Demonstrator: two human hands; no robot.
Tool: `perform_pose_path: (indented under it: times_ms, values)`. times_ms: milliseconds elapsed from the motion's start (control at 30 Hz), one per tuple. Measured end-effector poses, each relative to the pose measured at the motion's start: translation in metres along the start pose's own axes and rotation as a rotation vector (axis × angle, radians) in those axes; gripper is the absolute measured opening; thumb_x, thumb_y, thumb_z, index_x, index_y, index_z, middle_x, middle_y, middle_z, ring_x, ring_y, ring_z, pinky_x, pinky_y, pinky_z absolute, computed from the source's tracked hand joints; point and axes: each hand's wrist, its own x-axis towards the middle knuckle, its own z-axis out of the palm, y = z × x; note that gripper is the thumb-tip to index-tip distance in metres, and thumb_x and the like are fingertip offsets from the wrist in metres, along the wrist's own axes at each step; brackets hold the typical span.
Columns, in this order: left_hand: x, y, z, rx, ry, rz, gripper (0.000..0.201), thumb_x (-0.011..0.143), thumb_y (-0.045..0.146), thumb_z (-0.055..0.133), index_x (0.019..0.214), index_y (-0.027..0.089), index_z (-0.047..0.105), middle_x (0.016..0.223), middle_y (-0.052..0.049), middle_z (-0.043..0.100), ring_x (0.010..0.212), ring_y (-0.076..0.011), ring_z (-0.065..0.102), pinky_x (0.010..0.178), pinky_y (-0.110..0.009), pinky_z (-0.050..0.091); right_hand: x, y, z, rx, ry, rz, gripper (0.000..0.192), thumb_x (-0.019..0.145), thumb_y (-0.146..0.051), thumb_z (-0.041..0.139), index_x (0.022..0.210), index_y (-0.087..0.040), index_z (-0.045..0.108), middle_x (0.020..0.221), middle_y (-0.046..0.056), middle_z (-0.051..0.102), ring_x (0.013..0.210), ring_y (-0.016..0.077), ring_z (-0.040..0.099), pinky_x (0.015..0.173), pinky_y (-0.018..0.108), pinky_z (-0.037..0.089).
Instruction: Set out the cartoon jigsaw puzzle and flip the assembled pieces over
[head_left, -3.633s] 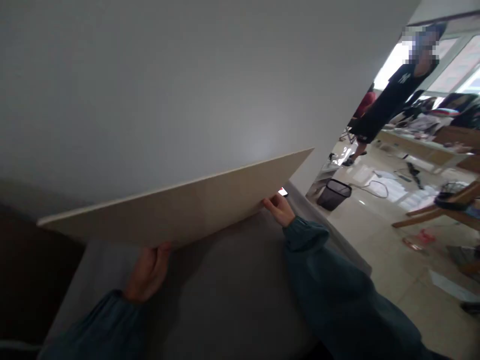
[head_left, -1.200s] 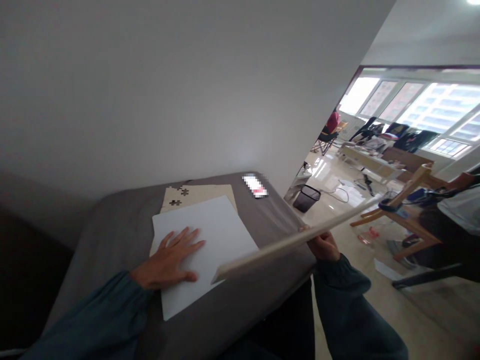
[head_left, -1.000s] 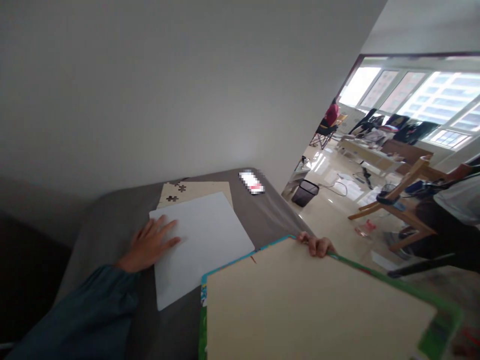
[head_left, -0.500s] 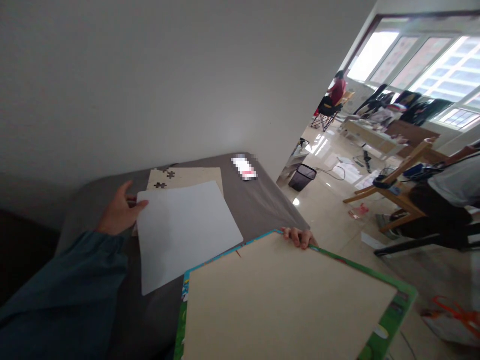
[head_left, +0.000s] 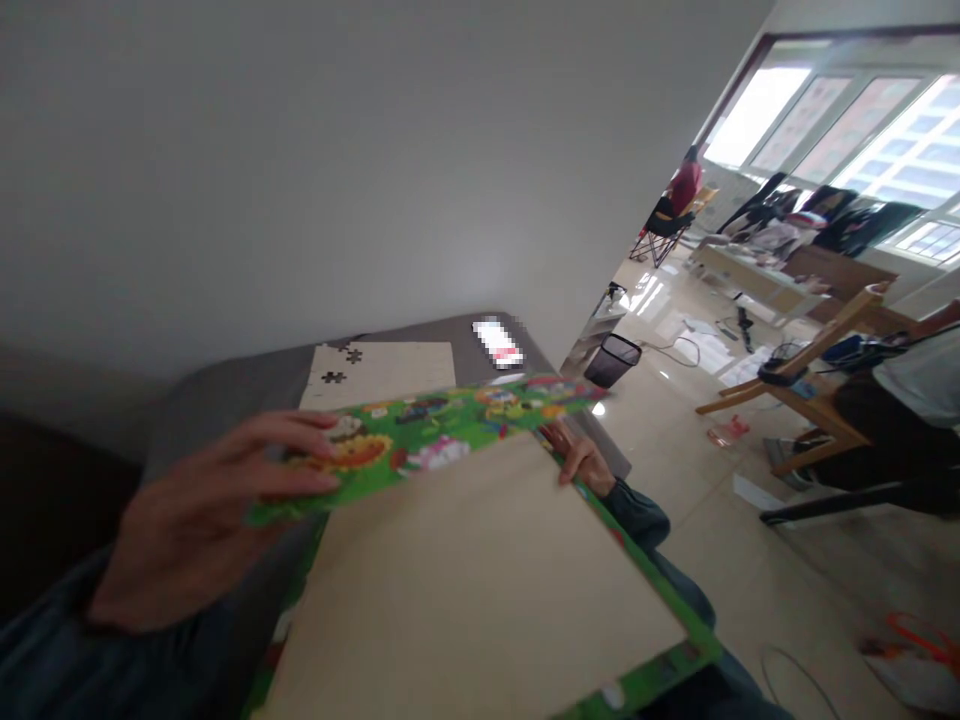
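My left hand (head_left: pixel 202 510) pinches the near left end of a thin sheet (head_left: pixel 435 440) printed with a colourful cartoon picture on green. The sheet is strongly tilted over the far edge of a puzzle tray (head_left: pixel 480 570), a bare pale wooden board with a green printed border. My right hand (head_left: pixel 581 460) grips the tray's far right edge, its fingers partly behind the sheet. Beyond, a pale wooden puzzle panel (head_left: pixel 390 365) with a few piece-shaped gaps lies on the grey-covered surface (head_left: pixel 247 385); the sheet hides its near part.
A pixelated, phone-like object (head_left: pixel 496 343) lies near the far right of the grey surface. A dark waste bin (head_left: pixel 613 360) stands on the floor beyond. A wooden chair (head_left: pixel 817 400) with someone seated is at right. Cables and a bag (head_left: pixel 907 660) lie on the floor.
The left hand has lifted the sheet, white side up before, and its printed side now shows as it comes above the tray. The tray has shifted left and turned slightly.
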Motion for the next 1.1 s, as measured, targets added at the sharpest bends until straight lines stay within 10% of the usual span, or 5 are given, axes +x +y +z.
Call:
perform_pose_path:
  times_ms: [133,300,467,733,1100]
  values:
    - [-0.046,-0.008,0.038,-0.014,-0.302,0.111,0.039,0.094,0.015,0.053,0.112,0.043,0.073,0.145,0.009,0.061,0.147,-0.0235,0.045,0.123,-0.053,0.039,0.0,-0.001,0.017,0.007,-0.058,0.094,0.041,0.066,-0.052,0.09,0.099,-0.03,0.08,0.135,0.004,0.069,0.132,0.0388,0.058,0.11,0.06,0.046]
    - [-0.107,-0.035,0.076,0.08,-0.513,-0.055,0.048,0.086,0.004,0.046,0.107,0.034,0.076,0.166,0.005,0.037,0.158,-0.0273,0.022,0.121,-0.058,0.034,-0.011,0.011,0.017,-0.024,0.007,0.125,0.034,0.068,-0.047,0.091,0.094,-0.027,0.082,0.165,0.002,0.038,0.147,0.0355,0.044,0.117,0.05,0.044]
    - [-0.124,-0.04,0.08,0.079,-0.661,-0.11,0.042,0.085,0.004,0.046,0.093,0.032,0.077,0.167,0.008,0.034,0.158,-0.0263,0.02,0.125,-0.061,0.02,-0.026,0.014,0.026,0.093,0.169,0.231,0.05,0.081,-0.052,0.081,0.124,-0.028,0.072,0.142,0.007,0.064,0.124,0.0288,0.065,0.108,0.048,0.052]
    - [-0.141,-0.029,0.077,0.059,-0.626,-0.083,0.038,0.091,0.008,0.047,0.095,0.032,0.076,0.162,0.01,0.041,0.156,-0.0208,0.024,0.128,-0.049,0.018,-0.025,0.013,0.047,0.097,0.224,0.235,0.063,0.072,-0.04,0.09,0.127,-0.029,0.063,0.13,0.006,0.071,0.104,0.0249,0.073,0.095,0.045,0.06]
    - [-0.144,-0.033,0.068,0.171,-0.438,-0.178,0.039,0.098,0.024,0.049,0.125,0.042,0.071,0.154,0.007,0.054,0.144,-0.0239,0.05,0.112,-0.04,0.052,-0.013,0.018,0.049,-0.179,0.186,0.267,0.074,0.066,-0.038,0.091,0.133,-0.024,0.063,0.095,0.003,0.077,0.077,0.0209,0.07,0.076,0.039,0.06]
